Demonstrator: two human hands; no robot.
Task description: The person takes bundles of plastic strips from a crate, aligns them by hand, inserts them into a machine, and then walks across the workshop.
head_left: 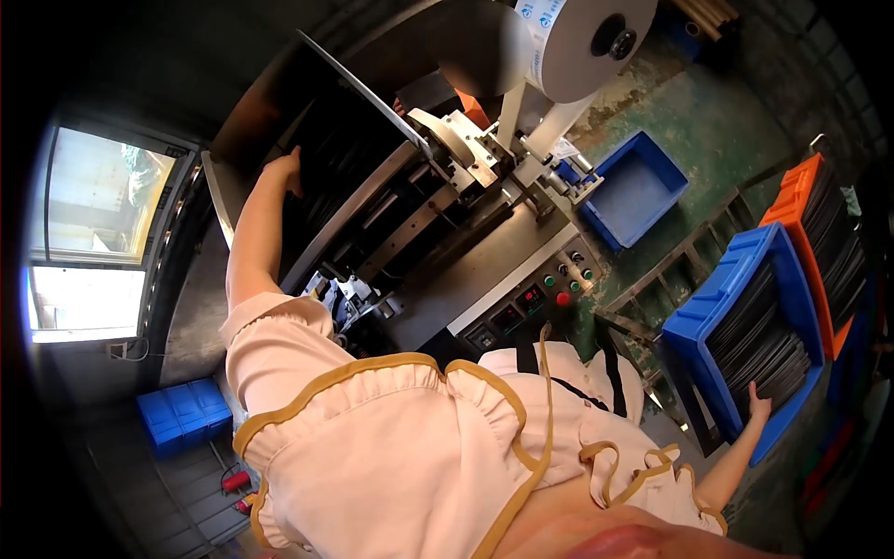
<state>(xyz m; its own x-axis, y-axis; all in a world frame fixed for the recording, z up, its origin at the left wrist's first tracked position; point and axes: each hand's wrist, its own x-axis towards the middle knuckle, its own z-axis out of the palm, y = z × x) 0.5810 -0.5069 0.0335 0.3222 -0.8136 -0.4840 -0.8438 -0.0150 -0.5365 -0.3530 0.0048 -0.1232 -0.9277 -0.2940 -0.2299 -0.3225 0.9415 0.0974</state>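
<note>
My left hand (pixel 284 173) reaches into the dark, open side of a machine, beside a row of thin black sheets (pixel 337 154). Its thumb and a finger show apart, while the other fingertips are lost in shadow. Far to the right, my right hand (pixel 760 404) is at the near end of a bundle of thin black sheets (pixel 780 365) in a tilted blue bin (pixel 684 321). One digit lies up along the bundle, and the remaining fingers are mostly hidden. What the sheets are made of cannot be made out.
Ahead, the machine carries a large white label roll (pixel 582 56) and a control panel (pixel 531 298) with buttons. A blue tub (pixel 643 191) stands on the green floor. An orange bin (pixel 792 191) of black sheets is beside the blue bin. A blue crate (pixel 184 416) sits at lower left.
</note>
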